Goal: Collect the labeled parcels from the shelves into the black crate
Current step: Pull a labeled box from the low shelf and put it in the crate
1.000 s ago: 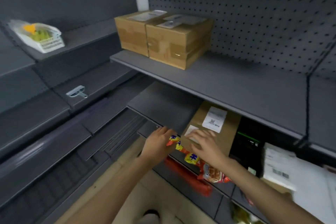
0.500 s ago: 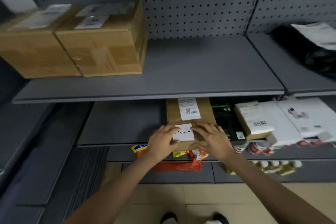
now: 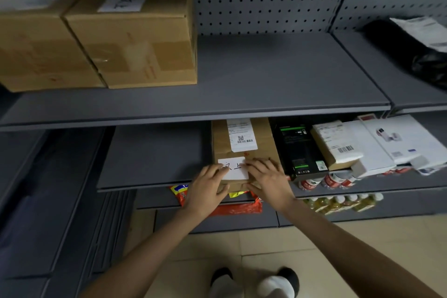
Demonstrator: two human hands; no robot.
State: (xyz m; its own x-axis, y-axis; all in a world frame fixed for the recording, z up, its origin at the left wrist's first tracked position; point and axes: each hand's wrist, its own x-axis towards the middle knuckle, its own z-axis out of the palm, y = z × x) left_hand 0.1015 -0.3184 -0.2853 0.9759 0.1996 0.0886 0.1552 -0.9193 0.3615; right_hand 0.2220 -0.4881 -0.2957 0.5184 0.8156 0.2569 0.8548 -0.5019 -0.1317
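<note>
Grey metal shelving with a pegboard back fills the view, and on its middle shelf (image 3: 154, 159) both hands hold the near end of a brown labelled parcel (image 3: 244, 152): the left hand (image 3: 208, 189) grips its left front corner with its fingers over the handwritten white label (image 3: 233, 167), the right hand (image 3: 268, 181) grips the right front corner. Just right of the grip lies a black box (image 3: 300, 150), then white parcels (image 3: 362, 147); above and to the left, two cardboard boxes (image 3: 135, 31) stand on the upper shelf (image 3: 266, 75), while orange snack packets (image 3: 237, 208) lie below the hands.
</note>
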